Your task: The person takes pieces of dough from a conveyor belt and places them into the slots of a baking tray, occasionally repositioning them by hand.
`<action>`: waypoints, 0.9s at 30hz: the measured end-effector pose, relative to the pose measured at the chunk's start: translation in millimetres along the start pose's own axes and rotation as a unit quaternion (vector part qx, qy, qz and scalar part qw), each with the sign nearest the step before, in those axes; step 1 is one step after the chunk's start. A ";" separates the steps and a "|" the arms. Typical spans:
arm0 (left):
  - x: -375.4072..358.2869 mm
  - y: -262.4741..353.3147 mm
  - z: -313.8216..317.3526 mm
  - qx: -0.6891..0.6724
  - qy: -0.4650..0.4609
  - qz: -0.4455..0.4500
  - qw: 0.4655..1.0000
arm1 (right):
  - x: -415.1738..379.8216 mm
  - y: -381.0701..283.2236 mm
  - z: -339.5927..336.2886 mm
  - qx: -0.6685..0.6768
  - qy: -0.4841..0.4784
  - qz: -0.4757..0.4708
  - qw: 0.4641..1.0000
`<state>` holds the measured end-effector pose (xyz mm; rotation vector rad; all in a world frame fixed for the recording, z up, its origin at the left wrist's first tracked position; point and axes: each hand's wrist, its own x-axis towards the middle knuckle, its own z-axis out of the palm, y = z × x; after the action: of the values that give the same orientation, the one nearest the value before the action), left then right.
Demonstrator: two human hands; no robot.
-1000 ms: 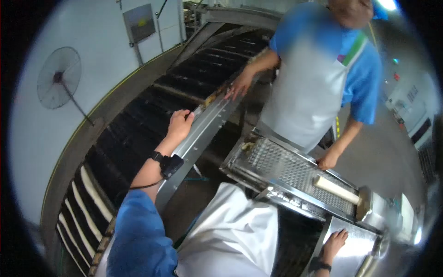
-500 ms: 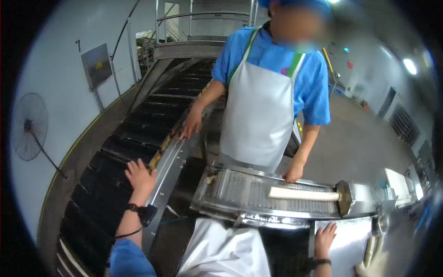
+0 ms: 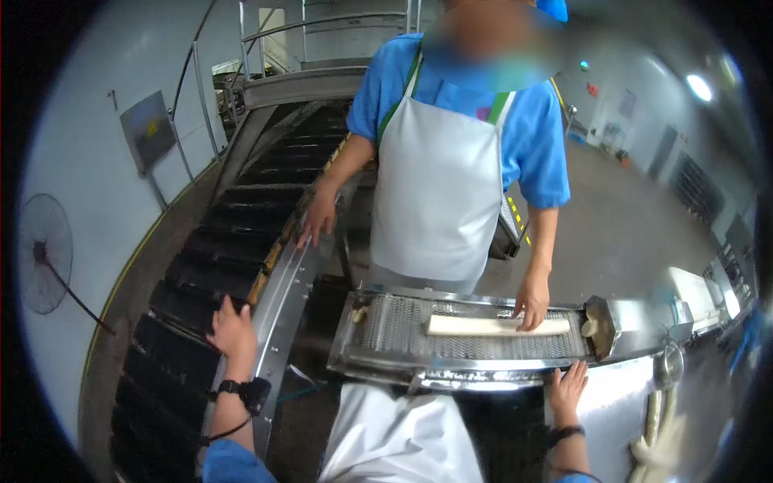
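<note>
My left hand (image 3: 233,328) is open over the edge of the dark slatted conveyor (image 3: 187,299), next to its metal side rail (image 3: 283,278). Nothing is in it. On the right, my right hand (image 3: 567,388) rests with spread fingers on a metal sheet (image 3: 616,402), by the near edge of the mesh conveyor (image 3: 394,322). A long pale strip (image 3: 471,325) lies on the mesh. Across from me, a co-worker's hand (image 3: 532,299) touches the strip near its right part. The co-worker's other hand (image 3: 319,216) is at the side rail.
A co-worker in a white apron (image 3: 435,189) stands across the mesh conveyor. At its right end is a metal housing (image 3: 644,326). More pale strips (image 3: 656,427) are at the lower right. A fan (image 3: 44,253) stands by the left wall.
The pale strip has moved left, out from the metal housing. The co-worker's hand has come down onto it. My right hand has shifted up toward the mesh conveyor's edge. The view has shifted slightly.
</note>
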<state>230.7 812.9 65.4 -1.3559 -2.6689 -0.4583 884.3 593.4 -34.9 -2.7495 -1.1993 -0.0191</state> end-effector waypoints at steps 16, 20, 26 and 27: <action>44.6 23.4 26.8 -0.092 0.086 0.093 0.988 | 17.2 -11.5 9.7 -0.024 0.010 0.013 1.000; 60.1 4.4 39.8 -0.272 0.121 0.195 0.934 | 12.5 -18.1 -0.7 -0.005 0.007 0.019 1.000; 66.8 -12.3 71.6 -0.140 -0.072 -0.017 0.987 | 11.8 -27.7 -10.5 -0.024 -0.007 0.025 0.999; 67.4 -10.1 74.4 -0.148 -0.057 -0.001 0.987 | 14.8 -28.8 -9.8 -0.033 -0.012 0.009 0.999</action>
<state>185.2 882.8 8.5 -1.4971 -2.7786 -0.8303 873.8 622.2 -20.6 -2.8256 -1.1996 -0.0235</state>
